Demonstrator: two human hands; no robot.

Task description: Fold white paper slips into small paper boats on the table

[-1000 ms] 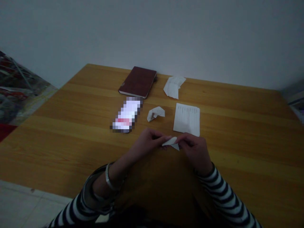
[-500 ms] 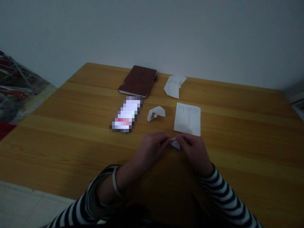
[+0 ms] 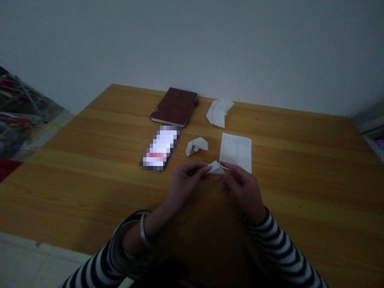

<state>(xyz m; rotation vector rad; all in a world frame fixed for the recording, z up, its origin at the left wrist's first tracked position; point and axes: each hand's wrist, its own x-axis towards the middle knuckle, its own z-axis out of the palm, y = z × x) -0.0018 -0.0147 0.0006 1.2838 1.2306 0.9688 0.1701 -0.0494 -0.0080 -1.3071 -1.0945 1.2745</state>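
Note:
My left hand (image 3: 186, 185) and my right hand (image 3: 242, 188) hold a small folded piece of white paper (image 3: 216, 168) between their fingertips, just above the wooden table (image 3: 90, 192). The paper is pointed at one end, and my fingers hide part of it. Just beyond my right hand lies a printed white sheet (image 3: 235, 152), its near edge close to my fingers. A crumpled folded paper shape (image 3: 195, 146) sits beyond the gap between my hands. A metal bangle (image 3: 143, 231) circles my left wrist, and both sleeves are striped.
A dark red notebook (image 3: 174, 107) and a loose stack of paper slips (image 3: 219, 112) lie near the wall at the table's far edge. A pixelated phone-like object (image 3: 159, 148) lies left of centre. Patterned fabric (image 3: 21, 112) shows beyond the table's left side.
The folded paper has risen and turned, with its point now showing further out between my hands. My right hand has rotated and my fingers have shifted their hold.

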